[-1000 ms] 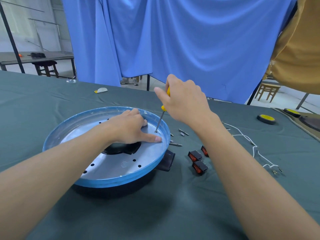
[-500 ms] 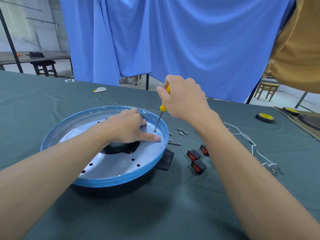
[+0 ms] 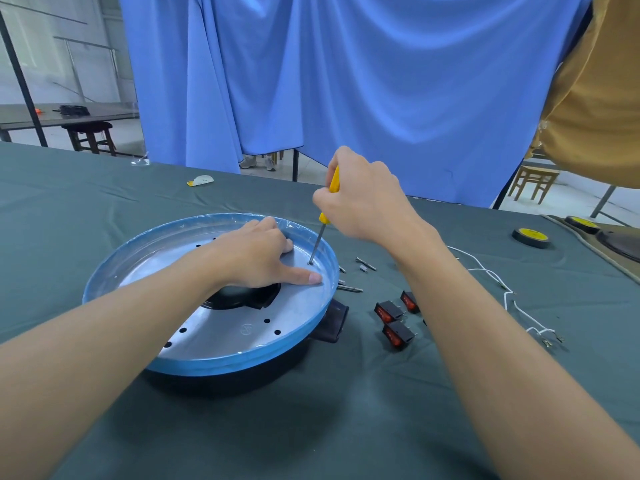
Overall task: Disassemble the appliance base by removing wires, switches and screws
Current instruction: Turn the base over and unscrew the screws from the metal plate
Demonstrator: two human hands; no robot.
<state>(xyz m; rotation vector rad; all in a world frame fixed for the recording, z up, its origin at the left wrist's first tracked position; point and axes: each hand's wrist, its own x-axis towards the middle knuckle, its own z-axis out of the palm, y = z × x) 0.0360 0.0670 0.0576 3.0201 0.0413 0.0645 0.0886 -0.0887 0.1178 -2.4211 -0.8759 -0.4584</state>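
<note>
a blue curtain [image 3: 346, 81] hung behind the worktop [image 3: 311, 427], which was covered in dark green cloth. the appliance base [image 3: 221, 336] sat on the left half of the worktop, a round silver plate with a blue rim over a black body. our left hand [image 3: 256, 261] lay palm down on the plate, fingers reaching toward the far rim and thumb stretched flat toward the right rim, pressing the base. our right hand [image 3: 363, 199] was curled round the yellow handle of a screwdriver [image 3: 320, 239], held nearly upright, with its tip set in a screw hole near the right rim, just beyond the left thumb. to the right of the base, loose screws [image 3: 365, 264] lay on the cloth, and nearer to us three black and red switches [image 3: 394, 320] lay close together. a white wire [image 3: 491, 275] trailed further right, partly hidden behind our right forearm. a roll of tape [image 3: 530, 237] with a yellow centre lay near the far right edge.
</note>
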